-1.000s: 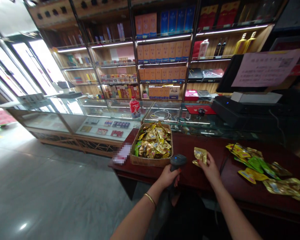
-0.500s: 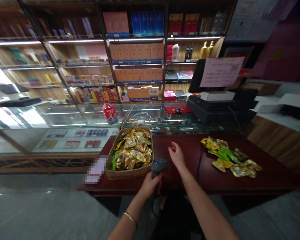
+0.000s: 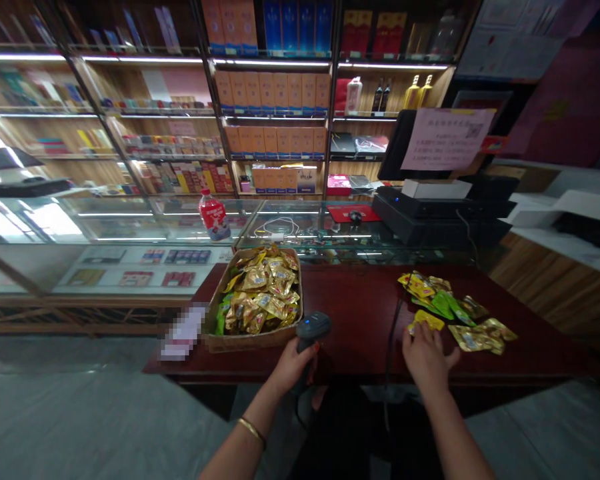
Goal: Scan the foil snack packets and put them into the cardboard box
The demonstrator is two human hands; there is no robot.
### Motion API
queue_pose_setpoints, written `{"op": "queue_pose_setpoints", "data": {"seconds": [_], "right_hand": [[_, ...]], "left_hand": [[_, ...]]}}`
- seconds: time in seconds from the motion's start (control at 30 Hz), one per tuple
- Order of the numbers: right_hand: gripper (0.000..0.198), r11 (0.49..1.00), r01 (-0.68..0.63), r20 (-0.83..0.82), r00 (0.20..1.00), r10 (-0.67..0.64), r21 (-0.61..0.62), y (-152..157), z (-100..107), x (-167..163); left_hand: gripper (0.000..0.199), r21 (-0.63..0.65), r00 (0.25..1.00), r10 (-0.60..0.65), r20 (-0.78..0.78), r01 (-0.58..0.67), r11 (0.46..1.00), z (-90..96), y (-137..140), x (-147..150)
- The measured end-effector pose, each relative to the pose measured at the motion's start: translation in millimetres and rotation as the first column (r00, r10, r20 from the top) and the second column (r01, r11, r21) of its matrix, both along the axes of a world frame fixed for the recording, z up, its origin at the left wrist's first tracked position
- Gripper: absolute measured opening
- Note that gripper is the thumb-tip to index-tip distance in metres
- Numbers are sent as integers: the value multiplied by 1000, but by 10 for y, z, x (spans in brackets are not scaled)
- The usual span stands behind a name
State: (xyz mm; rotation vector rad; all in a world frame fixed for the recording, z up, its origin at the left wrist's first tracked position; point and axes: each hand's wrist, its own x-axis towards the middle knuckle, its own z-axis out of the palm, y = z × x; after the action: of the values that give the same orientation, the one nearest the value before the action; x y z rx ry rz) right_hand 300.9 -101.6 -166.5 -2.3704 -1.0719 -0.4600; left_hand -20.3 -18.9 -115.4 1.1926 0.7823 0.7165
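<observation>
Fingers (image 3: 300, 348) of the left hand (image 3: 291, 365) wrap the scanner (image 3: 312, 326), hiding its grip; right hand (image 3: 424, 355) lies spread, fingertips on a yellow packet (image 3: 427, 320) at the near edge of a pile (image 3: 455, 310) on the worktop (image 3: 360, 313). One basket (image 3: 240, 341) holds packets too heaped to count.

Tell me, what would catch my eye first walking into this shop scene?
Probably the woven basket heaped with shiny gold snack packets at the left of the dark red wooden counter. Beside it, the left hand holds a grey handheld barcode scanner, while the right hand touches a yellow packet at the edge of a loose pile.
</observation>
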Motion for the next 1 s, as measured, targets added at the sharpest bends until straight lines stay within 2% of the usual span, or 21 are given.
{"op": "queue_pose_setpoints", "data": {"seconds": [0.1, 0.13, 0.2, 0.27, 0.33, 0.37, 0.4, 0.47, 0.53, 0.57, 0.63, 0.7, 0.83, 0.9, 1.0], "right_hand": [[45, 983, -177, 54, 983, 175, 45, -38, -57, -126], [43, 983, -168, 70, 984, 163, 67, -47, -50, -157], [43, 995, -47, 68, 997, 41, 92, -66, -1, -199], [49, 999, 46, -3, 999, -46, 25, -92, 81, -212], [55, 999, 30, -121, 992, -35, -41, -123, 182, -206], [56, 1000, -1, -182, 983, -2, -16, -133, 234, -207], [58, 998, -32, -232, 972, 45, 59, -134, 285, -218], [67, 953, -62, -314, 936, 158, 295, -92, 370, -294], [87, 864, -58, -428, 851, 306, 501, 27, 412, -465], [95, 823, -53, -494, 778, 389, 566, 114, 409, -579], [101, 765, -36, -598, 601, 530, 643, 320, 345, -824], [95, 738, -30, -642, 469, 606, 674, 529, 218, -1020], [69, 740, 30, -687, 398, 608, 672, 790, -71, -1114], [60, 707, 88, -685, 354, 636, 702, 815, -155, -1070], [57, 639, 152, -655, 239, 717, 754, 786, -179, -1029]], "left_hand": [[47, -1, 1000, 19, -17, -19, 1000, -5, -12, -1], [47, -2, 1000, 22, -20, -22, 1000, -9, -14, -3], [47, 5, 1000, 15, -18, -15, 1000, -19, -15, -7], [48, 12, 1000, 7, -15, -7, 1000, -31, -14, -12], [48, 13, 1000, 11, -10, -11, 1000, -41, -12, -16], [49, 15, 1000, 13, -5, -13, 1000, -45, -12, -17], [48, 18, 1000, 14, 1, -14, 1000, -46, -12, -18], [48, 27, 1000, 8, 14, -8, 1000, -44, -15, -18], [48, 34, 1000, 7, 17, -8, 999, -36, -23, -15], [48, 38, 1000, 12, 15, -13, 999, -30, -28, -13], [49, 48, 999, 39, 10, -39, 998, -13, -46, -7], [50, 50, 997, 71, 3, -71, 996, 12, -77, -8], [47, 24, 993, 112, -43, -111, 993, 99, -230, -43], [43, 29, 989, 114, -91, -111, 993, 153, -355, -68], [37, 39, 981, 95, -171, -90, 995, 227, -548, -79]]}}
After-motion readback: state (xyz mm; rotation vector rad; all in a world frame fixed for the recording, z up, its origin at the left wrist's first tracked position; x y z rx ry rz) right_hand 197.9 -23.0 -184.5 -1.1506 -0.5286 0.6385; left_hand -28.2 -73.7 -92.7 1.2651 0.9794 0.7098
